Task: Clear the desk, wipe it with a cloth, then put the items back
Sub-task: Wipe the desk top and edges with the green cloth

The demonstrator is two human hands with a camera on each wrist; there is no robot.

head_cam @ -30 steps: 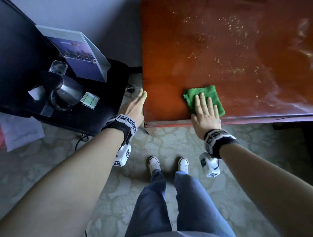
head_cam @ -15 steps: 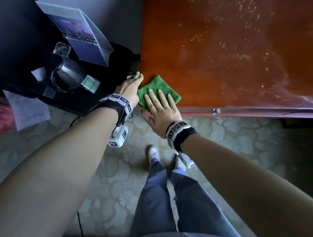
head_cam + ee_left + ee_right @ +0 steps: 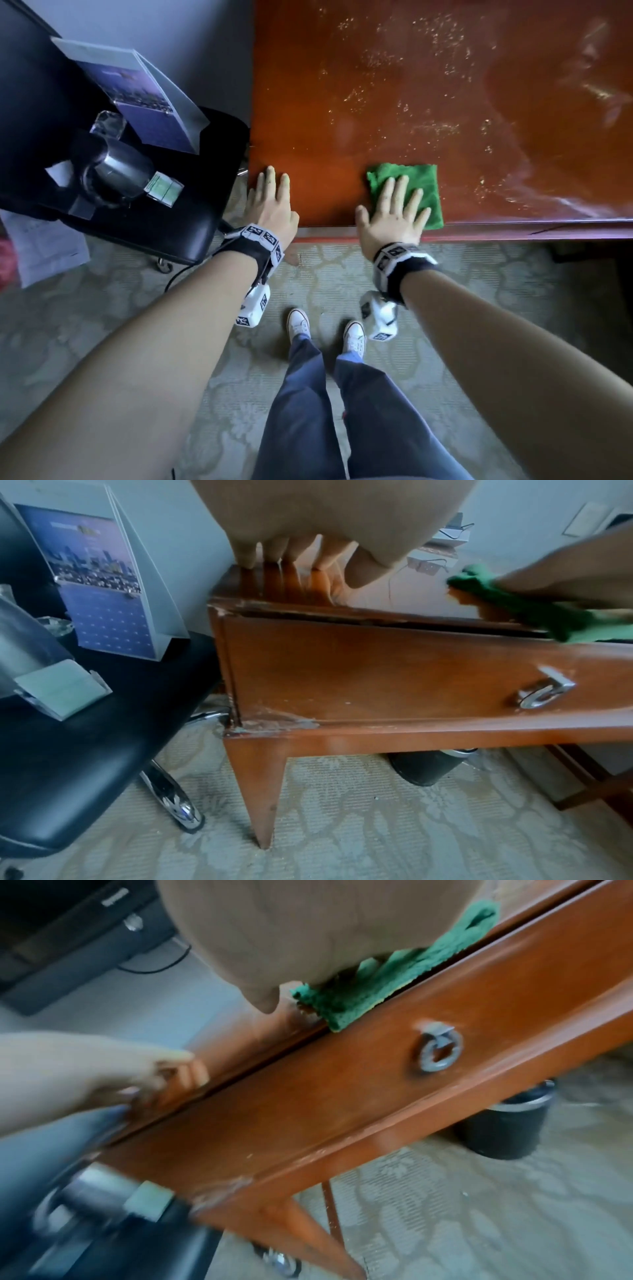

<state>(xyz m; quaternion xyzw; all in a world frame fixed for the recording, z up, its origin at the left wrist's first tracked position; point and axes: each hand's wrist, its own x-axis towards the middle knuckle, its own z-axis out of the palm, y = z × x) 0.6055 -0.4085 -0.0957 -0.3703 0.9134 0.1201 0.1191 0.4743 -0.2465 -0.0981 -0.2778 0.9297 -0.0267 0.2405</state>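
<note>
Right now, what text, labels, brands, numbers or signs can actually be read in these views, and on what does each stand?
None can be quoted.
Desk calendar on the chair: heading and date grid, too blurred to read.
Black device on the floor, right wrist view: pale brand lettering, too blurred to read.
Wrist bands: black-and-white coded squares, no words.
Paper on the floor: faint print, too small.
Card holder: no legible text.

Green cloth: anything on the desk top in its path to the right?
Nothing visible. The right hand presses flat on the green microfibre cloth near the front edge of the glossy red-brown wooden desk; the top to its right shows only pale specks and glare. The left hand rests on the left corner, behind it.
</note>
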